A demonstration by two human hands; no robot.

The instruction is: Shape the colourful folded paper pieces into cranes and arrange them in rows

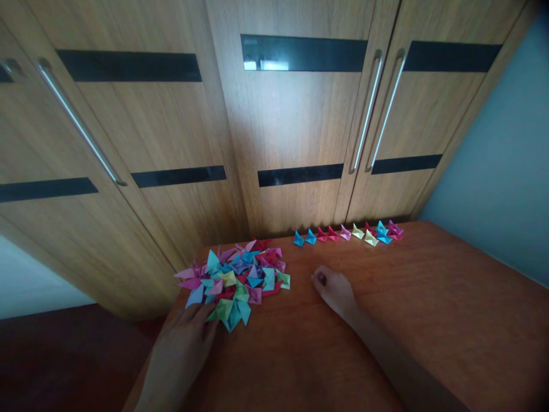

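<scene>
One heap of folded paper pieces (240, 266) in pinks, reds, blues, greens and yellow, with overlapping edges; sits on the left part of the brown table (291, 349). One row of small folded pieces (345, 232) in blue, red, pink and yellow, with a tighter group at its right end; runs along the far edge, before the wooden cabinet (295, 126). One left hand (182, 340), with bent fingers at a green piece (223, 309) on the heap's near side; cannot tell whether gripping it. One right hand (337, 290), right of the heap, with narrowly curled fingers; cannot tell whether holding anything.
</scene>
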